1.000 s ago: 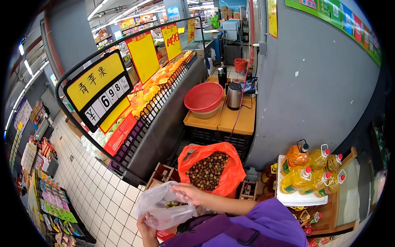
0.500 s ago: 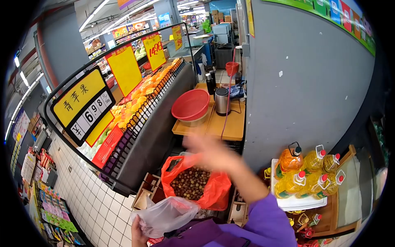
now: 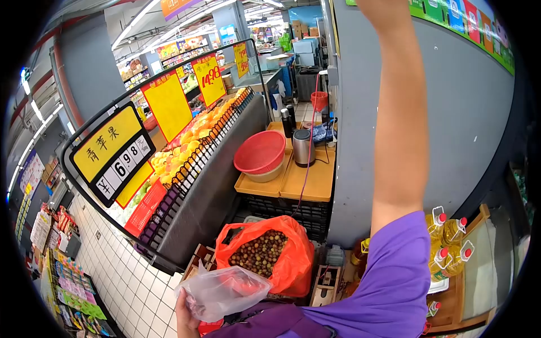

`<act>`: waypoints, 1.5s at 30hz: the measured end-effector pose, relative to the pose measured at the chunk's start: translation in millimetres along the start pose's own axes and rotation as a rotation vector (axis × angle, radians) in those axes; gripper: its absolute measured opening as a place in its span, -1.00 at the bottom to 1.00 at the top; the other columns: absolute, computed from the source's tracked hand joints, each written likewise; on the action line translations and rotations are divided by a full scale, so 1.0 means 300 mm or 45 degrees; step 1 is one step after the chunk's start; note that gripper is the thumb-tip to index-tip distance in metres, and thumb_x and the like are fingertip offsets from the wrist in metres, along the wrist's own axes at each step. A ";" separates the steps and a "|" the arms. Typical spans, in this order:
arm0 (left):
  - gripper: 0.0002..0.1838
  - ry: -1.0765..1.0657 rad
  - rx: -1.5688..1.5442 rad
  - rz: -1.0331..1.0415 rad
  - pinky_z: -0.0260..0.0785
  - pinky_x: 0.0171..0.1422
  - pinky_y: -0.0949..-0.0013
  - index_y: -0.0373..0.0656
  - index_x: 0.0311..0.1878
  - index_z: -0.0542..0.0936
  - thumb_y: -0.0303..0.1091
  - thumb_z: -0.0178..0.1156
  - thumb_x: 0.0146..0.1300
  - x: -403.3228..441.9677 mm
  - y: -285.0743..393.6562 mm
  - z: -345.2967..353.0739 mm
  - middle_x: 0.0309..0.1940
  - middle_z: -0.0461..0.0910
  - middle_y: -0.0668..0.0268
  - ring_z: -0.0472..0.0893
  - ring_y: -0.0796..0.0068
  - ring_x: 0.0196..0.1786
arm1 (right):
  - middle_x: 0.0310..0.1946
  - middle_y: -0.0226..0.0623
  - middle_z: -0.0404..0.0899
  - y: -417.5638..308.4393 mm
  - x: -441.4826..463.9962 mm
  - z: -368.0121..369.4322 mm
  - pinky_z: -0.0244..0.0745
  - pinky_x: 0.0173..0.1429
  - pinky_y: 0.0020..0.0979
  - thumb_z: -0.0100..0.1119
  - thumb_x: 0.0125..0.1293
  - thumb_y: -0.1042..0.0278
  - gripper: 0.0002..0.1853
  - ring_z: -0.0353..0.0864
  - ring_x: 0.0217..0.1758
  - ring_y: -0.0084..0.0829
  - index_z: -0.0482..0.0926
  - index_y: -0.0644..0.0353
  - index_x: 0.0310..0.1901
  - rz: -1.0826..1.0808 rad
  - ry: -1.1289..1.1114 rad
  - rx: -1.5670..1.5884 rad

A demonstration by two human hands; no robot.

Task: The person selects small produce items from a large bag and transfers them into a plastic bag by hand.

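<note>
My left hand (image 3: 187, 315), low at the left, grips the edge of a translucent plastic bag (image 3: 228, 294). Beside that bag stands an open red plastic bag (image 3: 298, 256), filled with small round brown and greenish fruits (image 3: 260, 252). My right arm stretches straight up in a purple sleeve. Only the base of my right hand (image 3: 385, 10) shows at the top edge, in front of the grey pillar; its fingers are out of frame, so I cannot tell whether it holds anything.
Left of the red bag is a sloped fruit rack (image 3: 197, 141) with price signs. Behind it, a red basin (image 3: 260, 151) and a steel kettle (image 3: 303, 147) stand on wooden trays. Oil bottles (image 3: 451, 253) stand at the right, near the grey pillar (image 3: 349, 141).
My right hand has risen from above the red bag to the top edge of the view. My left hand keeps hold of the translucent bag in nearly the same place.
</note>
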State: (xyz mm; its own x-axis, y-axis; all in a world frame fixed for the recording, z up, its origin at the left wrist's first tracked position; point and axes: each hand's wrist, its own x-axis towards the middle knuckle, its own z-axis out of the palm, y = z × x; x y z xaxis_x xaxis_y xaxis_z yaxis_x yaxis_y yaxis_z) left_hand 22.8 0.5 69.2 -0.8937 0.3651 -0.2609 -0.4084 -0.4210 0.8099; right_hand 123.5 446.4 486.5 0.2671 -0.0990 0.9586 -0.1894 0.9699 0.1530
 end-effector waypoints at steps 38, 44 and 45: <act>-0.49 0.104 -0.359 -0.390 0.02 -0.64 0.59 -0.09 -0.36 0.46 0.19 -0.19 0.27 0.001 -0.074 -0.209 -0.77 0.24 0.55 0.19 0.69 -0.74 | 0.29 0.11 -0.05 -0.721 -1.801 -0.013 0.13 0.23 0.01 0.34 -0.21 -0.13 0.08 -0.01 0.29 0.23 -0.02 0.14 0.31 0.910 -2.760 -0.247; -0.46 0.074 -0.307 -0.482 0.00 -0.63 0.60 -0.13 -0.29 0.48 0.19 -0.21 0.28 -0.015 -0.069 -0.190 -0.78 0.21 0.53 0.17 0.71 -0.75 | 0.19 0.04 0.19 -0.728 -1.825 -0.005 0.23 0.16 -0.10 0.33 -0.31 -0.27 0.09 0.17 0.25 0.01 0.11 0.08 0.28 0.680 -2.779 -0.437; -0.48 0.159 -0.292 -0.502 -0.01 -0.63 0.60 -0.12 -0.27 0.48 0.18 -0.19 0.28 -0.017 -0.073 -0.175 -0.78 0.21 0.53 0.16 0.71 -0.75 | 0.09 0.00 0.29 -0.716 -1.840 0.003 0.29 0.11 -0.16 0.31 -0.31 -0.29 0.06 0.30 0.14 -0.04 0.14 0.05 0.26 0.616 -2.679 -0.412</act>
State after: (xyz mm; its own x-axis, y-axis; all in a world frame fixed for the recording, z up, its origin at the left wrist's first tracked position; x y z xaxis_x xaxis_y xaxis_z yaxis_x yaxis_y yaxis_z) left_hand 26.4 -35.8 25.1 -0.6718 0.4370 -0.5981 -0.7392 -0.4480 0.5029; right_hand 15.9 292.4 -75.3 -0.9176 0.2837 -0.2786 0.2759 0.9588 0.0676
